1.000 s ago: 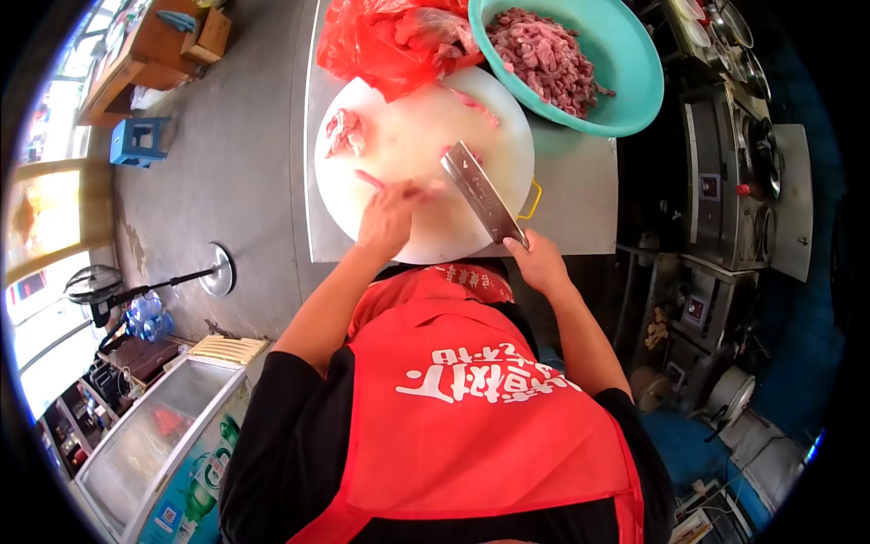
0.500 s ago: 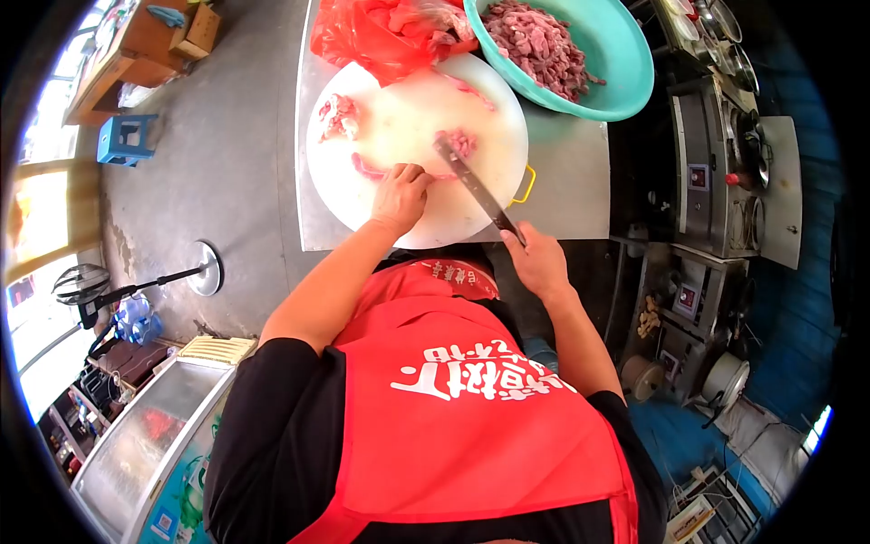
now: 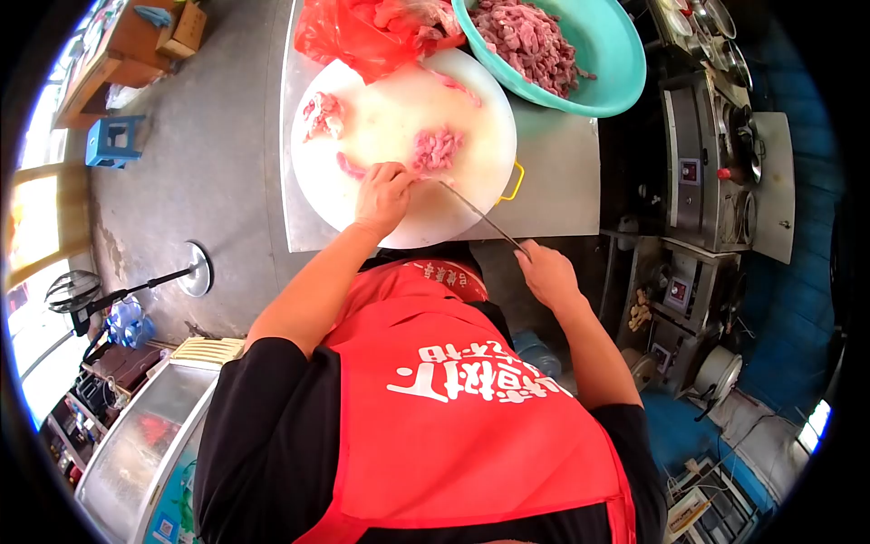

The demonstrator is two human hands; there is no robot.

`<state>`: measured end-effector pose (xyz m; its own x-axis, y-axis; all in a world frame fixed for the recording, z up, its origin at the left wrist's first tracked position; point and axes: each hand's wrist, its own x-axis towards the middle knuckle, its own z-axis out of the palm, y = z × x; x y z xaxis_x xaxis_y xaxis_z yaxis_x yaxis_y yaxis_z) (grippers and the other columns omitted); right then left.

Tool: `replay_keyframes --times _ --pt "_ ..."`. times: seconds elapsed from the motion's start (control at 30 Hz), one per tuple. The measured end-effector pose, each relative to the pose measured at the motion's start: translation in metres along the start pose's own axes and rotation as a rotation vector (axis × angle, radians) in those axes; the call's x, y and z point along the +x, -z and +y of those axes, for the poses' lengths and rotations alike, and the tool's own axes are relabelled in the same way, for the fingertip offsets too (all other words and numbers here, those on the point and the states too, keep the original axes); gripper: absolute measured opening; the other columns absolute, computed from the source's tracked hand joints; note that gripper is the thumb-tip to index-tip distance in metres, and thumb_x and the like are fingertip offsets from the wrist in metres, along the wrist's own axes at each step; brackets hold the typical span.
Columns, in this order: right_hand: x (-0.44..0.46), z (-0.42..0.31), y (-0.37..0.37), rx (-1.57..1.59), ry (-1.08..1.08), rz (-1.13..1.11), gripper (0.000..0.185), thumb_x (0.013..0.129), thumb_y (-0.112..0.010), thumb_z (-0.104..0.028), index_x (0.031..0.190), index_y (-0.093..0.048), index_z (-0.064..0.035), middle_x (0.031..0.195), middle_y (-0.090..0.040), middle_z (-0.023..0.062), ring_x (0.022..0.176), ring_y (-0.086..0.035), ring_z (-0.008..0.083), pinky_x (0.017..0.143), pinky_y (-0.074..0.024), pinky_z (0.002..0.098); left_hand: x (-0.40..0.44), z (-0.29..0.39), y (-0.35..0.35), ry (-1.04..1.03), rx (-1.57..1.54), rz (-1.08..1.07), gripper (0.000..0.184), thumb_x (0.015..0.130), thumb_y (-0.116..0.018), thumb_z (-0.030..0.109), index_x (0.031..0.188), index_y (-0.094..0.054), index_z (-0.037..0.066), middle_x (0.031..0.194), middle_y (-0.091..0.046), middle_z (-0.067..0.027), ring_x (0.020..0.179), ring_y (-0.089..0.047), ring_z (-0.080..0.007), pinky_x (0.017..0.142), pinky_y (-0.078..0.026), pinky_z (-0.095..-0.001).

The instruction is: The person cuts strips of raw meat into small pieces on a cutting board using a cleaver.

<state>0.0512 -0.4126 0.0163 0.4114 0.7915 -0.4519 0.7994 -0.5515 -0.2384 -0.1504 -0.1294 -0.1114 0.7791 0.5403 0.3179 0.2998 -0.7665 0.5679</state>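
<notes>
My left hand (image 3: 386, 194) has its fingers curled over a strip of meat (image 3: 351, 166) on the round white cutting board (image 3: 349, 86). In my right hand (image 3: 547, 272) is the handle of a cleaver (image 3: 485, 216), its blade seen nearly edge-on, the tip close to my left fingertips. Just beyond the blade lies a small heap of cut meat pieces (image 3: 437, 148). A fatty chunk (image 3: 323, 116) rests at the board's left, and a thin meat strip (image 3: 455, 86) at its upper right.
A red plastic bag (image 3: 362, 36) overlaps the board's far edge. Beside it, a teal basin (image 3: 612, 68) holds much cut meat. Both stand on the metal table (image 3: 553, 181). A yellow handle (image 3: 514, 182) sticks out at the board's right. A blue stool (image 3: 113, 140) stands on the floor at left.
The cleaver has turned from showing its broad side to nearly edge-on, and its tip is nearer my left hand. The heap of cut pieces now shows fully. The whole view has shifted slightly.
</notes>
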Motion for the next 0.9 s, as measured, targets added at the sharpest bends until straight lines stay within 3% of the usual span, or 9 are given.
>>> replay_keyframes --times 0.1,0.17,0.37,0.53,0.57,0.67,0.73,0.9 --pt "-0.009 0.001 0.011 0.054 -0.076 -0.083 0.027 0.109 -0.059 -0.033 0.107 -0.063 -0.0064 0.091 -0.076 0.0198 0.087 -0.074 0.0437 0.076 -0.0580 0.0562 -0.001 0.007 0.014 0.091 -0.015 0.053 0.020 0.083 -0.074 0.003 0.102 -0.074 0.011 0.105 -0.068 -0.0050 0.104 -0.064 -0.0317 0.094 -0.054 -0.0447" --pt "0.000 -0.015 0.005 0.119 -0.001 0.069 0.027 0.108 -0.060 -0.033 0.104 -0.064 -0.0071 0.090 -0.076 0.0176 0.083 -0.074 0.0430 0.073 -0.0584 0.0552 -0.004 0.005 0.014 0.075 0.059 0.053 0.018 0.083 -0.074 0.007 0.100 -0.073 0.012 0.106 -0.067 -0.0056 0.106 -0.063 -0.0321 0.094 -0.054 -0.0453" --pt "0.043 -0.079 -0.006 0.038 0.166 0.185 0.023 0.108 -0.060 -0.030 0.103 -0.062 -0.0080 0.086 -0.074 0.0162 0.077 -0.074 0.0400 0.070 -0.0595 0.0519 -0.005 0.005 0.009 0.041 0.153 0.058 0.019 0.082 -0.073 0.007 0.100 -0.074 0.012 0.109 -0.068 -0.0059 0.109 -0.064 -0.0321 0.095 -0.054 -0.0459" --pt "0.049 -0.057 -0.010 0.018 0.157 0.118 0.027 0.110 -0.054 -0.032 0.105 -0.062 -0.0070 0.087 -0.074 0.0186 0.080 -0.074 0.0423 0.072 -0.0593 0.0546 -0.007 -0.001 0.011 0.027 0.099 0.029 0.019 0.083 -0.073 0.007 0.102 -0.074 0.012 0.112 -0.069 -0.0066 0.109 -0.064 -0.0322 0.095 -0.054 -0.0454" --pt "0.036 -0.047 -0.002 -0.029 0.014 -0.045 0.028 0.110 -0.054 -0.033 0.106 -0.063 -0.0066 0.087 -0.075 0.0199 0.083 -0.074 0.0430 0.074 -0.0591 0.0554 -0.005 -0.005 0.012 0.025 0.046 0.025 0.020 0.083 -0.073 0.007 0.102 -0.074 0.011 0.112 -0.069 -0.0071 0.109 -0.065 -0.0323 0.095 -0.054 -0.0451" --pt "0.008 -0.011 -0.003 -0.029 0.016 -0.034 0.030 0.110 -0.056 -0.035 0.105 -0.064 -0.0064 0.086 -0.075 0.0210 0.083 -0.074 0.0443 0.075 -0.0588 0.0559 -0.002 -0.008 0.019 0.071 -0.043 0.003 0.021 0.083 -0.074 0.006 0.103 -0.074 0.009 0.110 -0.069 -0.0073 0.107 -0.065 -0.0326 0.095 -0.055 -0.0442" --pt "-0.003 -0.016 0.013 0.119 -0.099 -0.115 0.030 0.109 -0.057 -0.035 0.105 -0.066 -0.0065 0.086 -0.074 0.0217 0.083 -0.073 0.0454 0.075 -0.0586 0.0560 -0.004 -0.009 0.027 0.074 -0.053 0.007 0.022 0.084 -0.074 0.006 0.105 -0.075 0.009 0.109 -0.070 -0.0079 0.106 -0.065 -0.0329 0.095 -0.055 -0.0448" --pt "0.017 -0.061 0.009 0.117 -0.022 0.056 0.028 0.108 -0.059 -0.033 0.107 -0.067 -0.0061 0.086 -0.074 0.0218 0.084 -0.072 0.0460 0.075 -0.0572 0.0566 -0.010 -0.017 0.022 -0.006 0.019 -0.001 0.025 0.083 -0.075 0.004 0.107 -0.075 0.009 0.108 -0.069 -0.0087 0.105 -0.065 -0.0341 0.095 -0.056 -0.0459"
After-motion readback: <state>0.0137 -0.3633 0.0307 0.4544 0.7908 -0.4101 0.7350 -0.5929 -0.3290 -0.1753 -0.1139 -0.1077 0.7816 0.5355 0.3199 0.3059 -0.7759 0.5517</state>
